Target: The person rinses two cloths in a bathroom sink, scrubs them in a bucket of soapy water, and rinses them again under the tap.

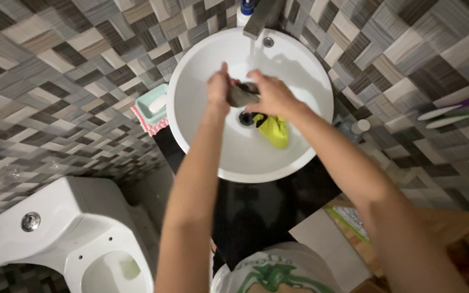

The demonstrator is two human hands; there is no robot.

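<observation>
Together both hands (219, 87) (271, 95) clasp the dark cloth (242, 95) between them.

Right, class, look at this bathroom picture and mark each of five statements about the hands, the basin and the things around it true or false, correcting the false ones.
1. Both hands, the left hand and the right hand, grip a dark cloth over the white basin. True.
2. A yellow-green cloth lies in the basin beside the drain. True.
3. The tap is off. False: a thin stream of water falls from it.
4. The soap dish sits to the right of the basin. False: it sits to its left in the picture.
5. A white toilet with an open bowl stands at lower left in the picture. True.
</observation>
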